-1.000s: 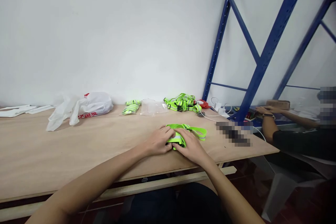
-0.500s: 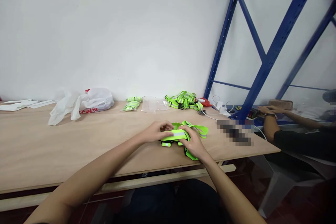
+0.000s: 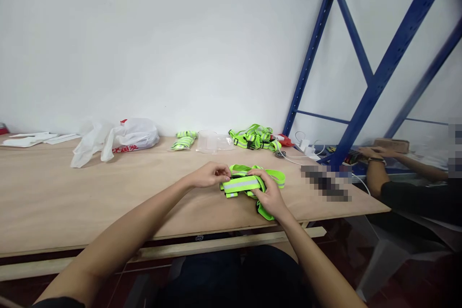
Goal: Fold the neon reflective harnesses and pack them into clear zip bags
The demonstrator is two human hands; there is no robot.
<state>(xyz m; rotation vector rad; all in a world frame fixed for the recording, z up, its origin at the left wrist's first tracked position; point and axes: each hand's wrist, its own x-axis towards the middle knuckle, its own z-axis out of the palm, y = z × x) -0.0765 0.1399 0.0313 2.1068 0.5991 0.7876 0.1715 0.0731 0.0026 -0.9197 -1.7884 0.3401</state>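
A neon-green reflective strap (image 3: 242, 184) with a silver stripe lies folded in flat layers near the table's front edge. My right hand (image 3: 267, 192) grips its right end, fingers over the top and thumb beneath. At the left end, my left hand (image 3: 211, 174) has its fingers pinched together at the strap's edge; the fingertips partly hide what they touch. A loose loop of the strap (image 3: 277, 177) spreads behind my right hand, and another part (image 3: 266, 211) hangs toward the table edge below it.
Along the wall lie a tangled pile of green straps (image 3: 254, 137), a bagged strap bundle (image 3: 183, 140), clear plastic bags (image 3: 212, 142) and a white shopping bag (image 3: 135, 134). A blue rack (image 3: 364, 91) stands right. Beyond it, another person's hands (image 3: 375, 152) rest near a box.
My left hand has drawn back left from the top of the folded strap to its left end, uncovering the striped layer. My right hand keeps its grip. The view has shifted slightly.
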